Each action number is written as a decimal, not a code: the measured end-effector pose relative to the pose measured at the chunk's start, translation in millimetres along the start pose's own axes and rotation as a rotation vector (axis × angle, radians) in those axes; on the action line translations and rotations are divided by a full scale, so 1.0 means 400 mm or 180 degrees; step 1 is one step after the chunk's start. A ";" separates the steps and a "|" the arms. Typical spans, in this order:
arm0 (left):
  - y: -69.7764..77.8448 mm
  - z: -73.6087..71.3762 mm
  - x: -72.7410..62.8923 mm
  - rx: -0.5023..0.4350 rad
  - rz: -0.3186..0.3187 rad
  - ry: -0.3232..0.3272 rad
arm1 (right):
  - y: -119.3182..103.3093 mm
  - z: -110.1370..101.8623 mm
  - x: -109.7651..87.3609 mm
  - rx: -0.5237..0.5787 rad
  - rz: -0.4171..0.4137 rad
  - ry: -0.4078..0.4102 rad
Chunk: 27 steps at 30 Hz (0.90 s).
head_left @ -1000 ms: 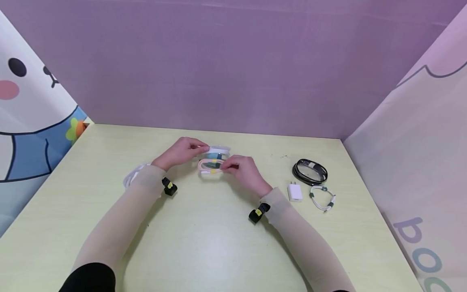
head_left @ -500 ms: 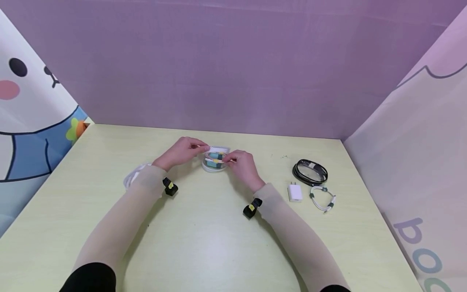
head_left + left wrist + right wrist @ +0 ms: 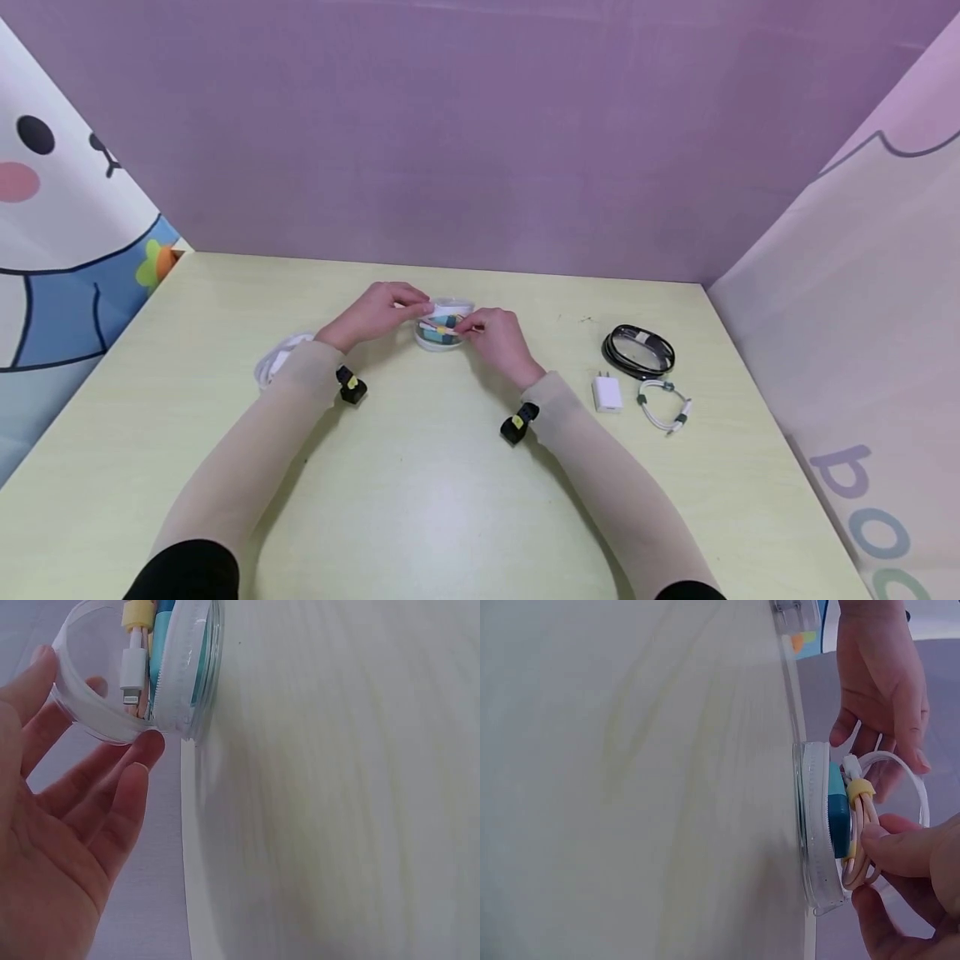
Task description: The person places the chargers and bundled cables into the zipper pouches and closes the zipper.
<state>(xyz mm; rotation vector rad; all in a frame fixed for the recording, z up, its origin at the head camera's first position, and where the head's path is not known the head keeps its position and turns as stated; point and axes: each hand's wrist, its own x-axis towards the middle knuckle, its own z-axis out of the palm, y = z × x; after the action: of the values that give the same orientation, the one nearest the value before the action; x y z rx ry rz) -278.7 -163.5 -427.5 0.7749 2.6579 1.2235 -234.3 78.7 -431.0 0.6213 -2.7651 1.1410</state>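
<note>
A round clear zip pouch (image 3: 180, 675) with a white zipper stands open on the table, its flap raised. My left hand (image 3: 384, 313) pinches the flap's rim between thumb and fingers. A teal and dark-blue block (image 3: 838, 817) lies inside the pouch. My right hand (image 3: 501, 343) pinches a coiled pink charging cable (image 3: 862, 832) with yellow ties and a white plug (image 3: 133, 675). The coil is at the pouch's opening, against or very near the block; whether it rests on it I cannot tell.
On the table's right lie a coiled black cable (image 3: 637, 352), a white charger plug (image 3: 607, 393) and a short white cable (image 3: 666, 408) with dark ties. A white coil (image 3: 276, 363) sits partly behind the left forearm. A purple wall (image 3: 450, 142) rises behind the table.
My right hand has carried the pink cable from in front of the pouch back and over into its opening. The left hand keeps its hold on the flap, almost unmoved.
</note>
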 end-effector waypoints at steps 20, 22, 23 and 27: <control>-0.001 0.001 -0.004 -0.0110 0.0171 -0.0156 | 0.043 0.002 -0.008 0.0868 0.0822 0.0366; -0.002 0.003 -0.006 -0.0085 0.0202 -0.0181 | 0.044 0.005 -0.007 0.0863 0.0855 0.0357; -0.003 0.003 -0.007 -0.0061 0.0223 -0.0202 | 0.044 0.007 -0.007 0.0858 0.0868 0.0350; -0.003 0.003 -0.009 0.0002 0.0302 -0.0284 | 0.047 0.011 -0.008 0.0873 0.0897 0.0309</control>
<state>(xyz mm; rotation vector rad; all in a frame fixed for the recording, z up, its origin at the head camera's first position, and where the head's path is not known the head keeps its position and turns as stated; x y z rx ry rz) -275.7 -165.1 -429.8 0.9426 2.5775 1.1800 -238.7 88.9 -447.1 0.1887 -2.6956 1.5787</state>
